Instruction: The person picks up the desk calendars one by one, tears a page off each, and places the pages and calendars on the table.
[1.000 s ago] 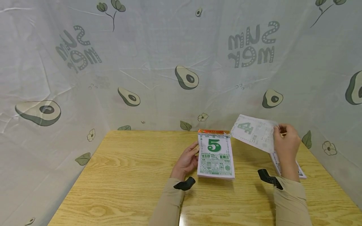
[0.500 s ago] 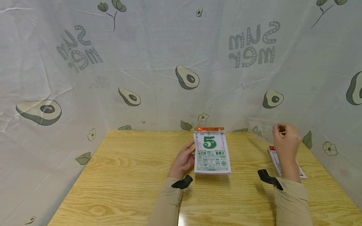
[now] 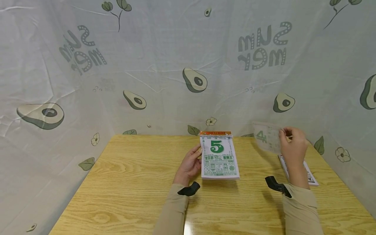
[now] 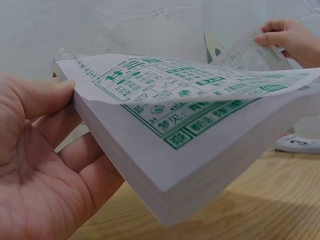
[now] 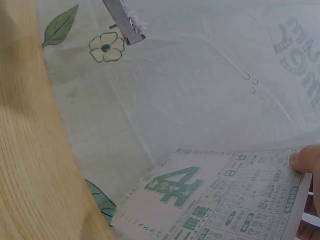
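A thick tear-off calendar with a big green 5 is held up off the table by my left hand. In the left wrist view the thumb lies on top at the pad's left edge, with fingers beneath; the calendar's top page bows upward. My right hand pinches the edge of a loose thin calendar page showing a green 4. That page hangs apart from the pad, face visible in the right wrist view. Under the right hand lies a second white pad, partly hidden by the wrist.
The wooden table runs back to a pale curtain printed with avocados and leaves. The curtain also hangs along both sides. A black wrist mount sits on the right sleeve and another on the left.
The loose page has come away from beside the calendar's top and swung, its big 4 now farther right. My left hand has moved the calendar slightly left and back. The right hand shifted slightly left.
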Demonstrator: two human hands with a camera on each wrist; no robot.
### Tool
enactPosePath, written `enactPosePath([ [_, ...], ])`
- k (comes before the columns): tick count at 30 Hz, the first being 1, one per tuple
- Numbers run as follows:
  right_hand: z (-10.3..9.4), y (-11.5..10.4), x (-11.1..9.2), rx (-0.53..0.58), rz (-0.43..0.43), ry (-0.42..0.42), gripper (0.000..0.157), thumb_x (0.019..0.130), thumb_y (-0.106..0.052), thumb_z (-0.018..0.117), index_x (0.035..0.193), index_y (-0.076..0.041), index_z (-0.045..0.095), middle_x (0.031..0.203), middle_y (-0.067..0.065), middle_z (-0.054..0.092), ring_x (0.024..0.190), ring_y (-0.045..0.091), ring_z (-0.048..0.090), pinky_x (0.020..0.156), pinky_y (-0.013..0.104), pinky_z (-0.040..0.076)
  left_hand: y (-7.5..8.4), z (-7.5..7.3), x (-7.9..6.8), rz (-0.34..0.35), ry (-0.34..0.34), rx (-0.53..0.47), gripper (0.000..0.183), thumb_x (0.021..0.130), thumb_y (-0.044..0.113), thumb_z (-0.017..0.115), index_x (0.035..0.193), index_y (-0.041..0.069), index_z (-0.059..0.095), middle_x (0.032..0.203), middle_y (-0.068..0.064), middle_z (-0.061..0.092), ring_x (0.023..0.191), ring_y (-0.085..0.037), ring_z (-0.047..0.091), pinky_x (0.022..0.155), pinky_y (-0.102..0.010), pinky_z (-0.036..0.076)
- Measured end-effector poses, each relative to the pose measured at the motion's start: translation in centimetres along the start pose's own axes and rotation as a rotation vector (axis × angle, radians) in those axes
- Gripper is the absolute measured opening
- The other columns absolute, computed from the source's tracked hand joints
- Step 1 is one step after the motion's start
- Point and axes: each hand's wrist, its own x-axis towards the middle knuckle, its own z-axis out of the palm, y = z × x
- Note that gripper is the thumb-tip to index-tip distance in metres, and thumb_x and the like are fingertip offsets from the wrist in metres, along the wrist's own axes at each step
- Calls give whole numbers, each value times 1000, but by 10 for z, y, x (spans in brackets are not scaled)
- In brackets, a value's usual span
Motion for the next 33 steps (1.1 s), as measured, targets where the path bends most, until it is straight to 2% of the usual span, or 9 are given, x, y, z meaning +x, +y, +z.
enactPosePath([
  [6, 2, -7, 1, 17, -12, -6, 20, 94, -8, 63, 96, 13, 63, 90, 29, 62, 87, 41, 54, 74, 21, 32, 3, -3, 1, 26, 106, 17, 37, 104, 14, 45, 140, 18, 53, 110, 4, 71, 82, -9, 71, 70, -23, 56],
  [9, 4, -9, 0, 25, -30, -15, 19, 93, -6, 63, 95, 13, 62, 89, 29, 61, 86, 41, 54, 74, 22, 33, 8, -4, -1, 29, 136, 26, 37, 103, 13, 46, 139, 19, 55, 108, 4, 71, 81, -9, 70, 69, -23, 56],
  [16, 10, -12, 0, 30, -86, -23, 15, 91, -3, 65, 93, 12, 63, 86, 29, 61, 85, 41, 54, 75, 23, 33, 24, -4, -11, 37, 111, 57, 46, 105, 10, 40, 151, 7, 35, 105, 6, 72, 79, -8, 70, 69, -22, 55],
  [18, 11, -14, -1, 33, -102, -27, 14, 91, -2, 65, 93, 12, 63, 86, 28, 61, 84, 40, 54, 75, 23, 33, 29, -3, -15, 52, 97, 63, 46, 105, 10, 39, 151, 7, 35, 105, 7, 71, 80, -8, 70, 70, -22, 55],
  [21, 13, -18, -2, 41, -111, -38, 14, 91, -2, 65, 93, 12, 63, 86, 28, 61, 84, 40, 54, 75, 24, 34, 33, -5, -19, 71, 106, 45, 41, 105, 10, 41, 146, 11, 44, 105, 5, 72, 79, -9, 71, 70, -22, 55],
  [27, 18, -22, -4, 45, -133, -59, 14, 90, -2, 66, 93, 11, 63, 86, 27, 61, 83, 39, 55, 74, 31, 36, 34, -20, -17, 98, 171, 21, 36, 105, 11, 41, 139, 17, 53, 105, 3, 71, 76, -10, 70, 67, -22, 55],
  [33, 25, -28, -8, 47, -177, -66, 11, 90, -1, 66, 91, 10, 63, 83, 25, 62, 81, 38, 56, 74, 35, 38, 36, -36, -19, 121, 219, 27, 38, 104, 13, 45, 141, 14, 50, 106, 3, 70, 77, -10, 70, 67, -22, 55],
])
